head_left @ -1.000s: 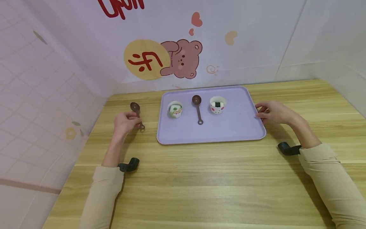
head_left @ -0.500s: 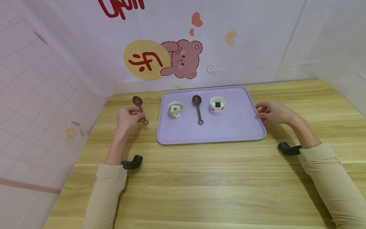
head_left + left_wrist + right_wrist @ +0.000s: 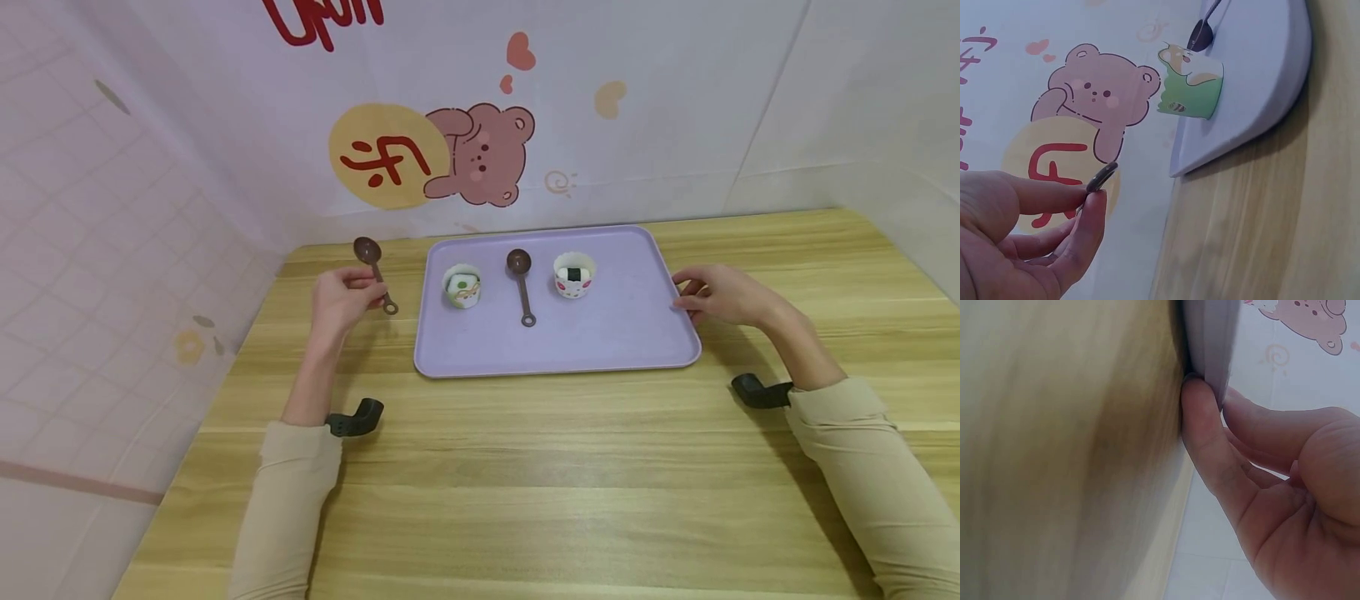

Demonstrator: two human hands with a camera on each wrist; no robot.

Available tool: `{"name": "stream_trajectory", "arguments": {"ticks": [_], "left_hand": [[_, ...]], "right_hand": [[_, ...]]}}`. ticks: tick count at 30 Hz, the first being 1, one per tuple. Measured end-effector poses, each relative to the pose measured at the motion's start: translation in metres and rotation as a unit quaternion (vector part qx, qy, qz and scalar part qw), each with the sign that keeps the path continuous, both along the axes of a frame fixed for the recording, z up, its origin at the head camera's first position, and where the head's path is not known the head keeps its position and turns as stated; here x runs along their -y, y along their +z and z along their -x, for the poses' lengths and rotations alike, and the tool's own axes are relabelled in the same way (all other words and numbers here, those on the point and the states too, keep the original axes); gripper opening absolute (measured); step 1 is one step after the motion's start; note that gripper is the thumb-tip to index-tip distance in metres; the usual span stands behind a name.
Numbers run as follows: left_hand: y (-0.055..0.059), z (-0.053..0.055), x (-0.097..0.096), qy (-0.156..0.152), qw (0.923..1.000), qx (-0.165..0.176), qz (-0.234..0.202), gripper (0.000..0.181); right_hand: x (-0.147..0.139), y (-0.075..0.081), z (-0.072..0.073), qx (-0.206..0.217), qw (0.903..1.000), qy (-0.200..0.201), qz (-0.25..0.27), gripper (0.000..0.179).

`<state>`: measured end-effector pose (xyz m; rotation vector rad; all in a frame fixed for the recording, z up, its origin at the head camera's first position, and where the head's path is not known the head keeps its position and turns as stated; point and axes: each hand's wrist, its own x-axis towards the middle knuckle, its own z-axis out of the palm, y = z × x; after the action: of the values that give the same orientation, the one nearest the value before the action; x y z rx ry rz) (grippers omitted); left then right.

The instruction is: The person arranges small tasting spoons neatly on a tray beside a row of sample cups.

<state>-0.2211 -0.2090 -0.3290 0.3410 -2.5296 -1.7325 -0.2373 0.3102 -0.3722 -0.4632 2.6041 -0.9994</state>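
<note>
My left hand (image 3: 341, 302) pinches a brown measuring spoon (image 3: 367, 250) by its handle, left of the lilac tray (image 3: 622, 333). The bowl points to the back and the ringed handle end sticks out past the fingertips. Most of that spoon is hidden behind the fingers in the left wrist view. At the tray's right side my right hand (image 3: 722, 294) grips the rim between thumb and fingers. A second brown measuring spoon (image 3: 523, 292) lies on the tray between two paper cups. The left cup (image 3: 462, 296) holds a white and green piece; the right cup (image 3: 573, 287) holds a white piece with a black band.
The tray rests on a wood-grain table (image 3: 540, 475), near its back edge. Behind it rises a white cloth wall (image 3: 660, 108) with a printed bear, and another patterned wall (image 3: 112, 250) runs along the left. A dark camera mount sits on each wrist.
My left hand has lifted the measuring spoon and carried it backward and slightly right. My right hand stays on the tray's rim, and the tray keeps its place.
</note>
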Motion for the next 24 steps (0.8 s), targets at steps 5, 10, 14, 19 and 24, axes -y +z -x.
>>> {"name": "stream_trajectory", "arguments": {"ticks": [5, 10, 14, 19, 24], "left_hand": [[0.003, 0.001, -0.005, 0.000, 0.9999, -0.002, -0.014, 0.037], [0.007, 0.002, -0.010, -0.007, 0.9997, -0.010, -0.022, 0.036], [0.009, 0.003, -0.015, -0.009, 0.9990, -0.016, -0.040, 0.036], [0.010, 0.006, -0.020, -0.018, 0.9979, -0.023, -0.057, 0.036], [0.011, 0.009, -0.024, -0.028, 0.9966, -0.030, -0.071, 0.036]], "right_hand": [[0.000, 0.000, -0.001, 0.000, 1.0000, -0.002, 0.001, 0.042], [0.000, 0.000, -0.001, -0.004, 1.0000, 0.000, -0.001, 0.042], [0.000, 0.000, 0.000, -0.004, 1.0000, -0.001, -0.004, 0.041], [0.000, -0.001, -0.001, -0.006, 1.0000, -0.002, -0.006, 0.042], [0.000, -0.001, -0.001, -0.010, 0.9999, 0.000, -0.008, 0.042]]}}
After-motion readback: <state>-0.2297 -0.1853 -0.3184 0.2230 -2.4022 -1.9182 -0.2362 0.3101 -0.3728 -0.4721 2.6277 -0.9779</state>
